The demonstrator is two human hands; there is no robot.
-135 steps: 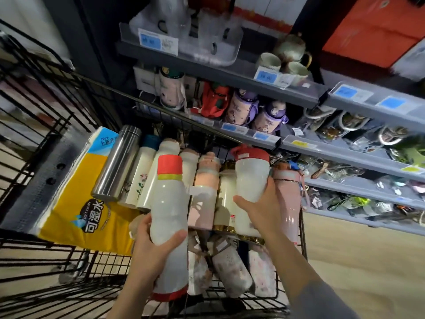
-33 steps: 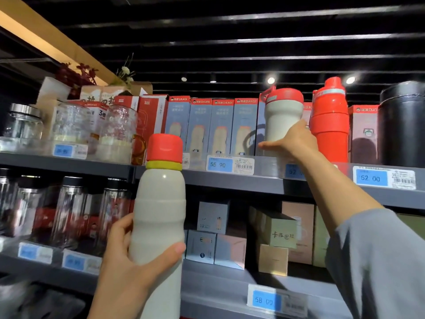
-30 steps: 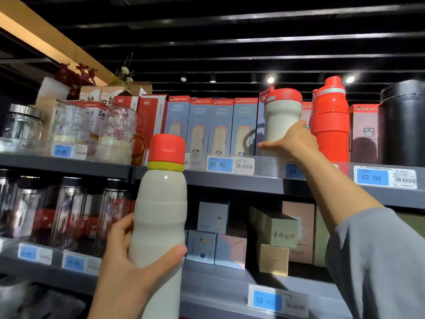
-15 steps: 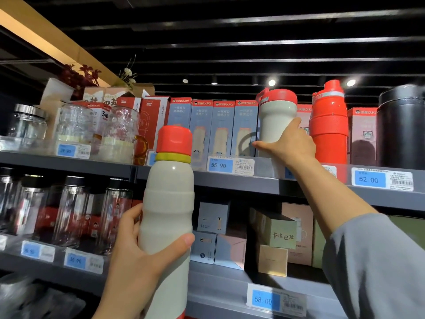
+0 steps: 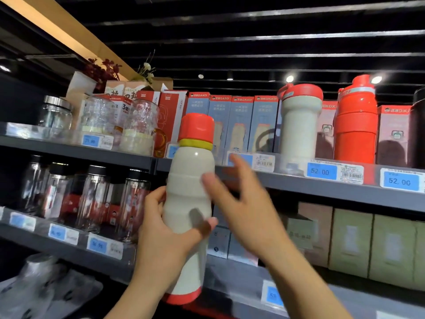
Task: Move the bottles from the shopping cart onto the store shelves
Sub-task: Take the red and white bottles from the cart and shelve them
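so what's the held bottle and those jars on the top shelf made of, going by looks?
Bottle: matte, faintly speckled cream body, probably coated metal or plastic; cap looks like matte red plastic. Jars: clear and glinting, likely glass; one has a shiny metal-looking lid.

cup on shelf, left of bottle

Glass jars stand in a row left of the fingers. Blue boxes stand above them, tan boxes to their right. Blue price tags sit further up and right.
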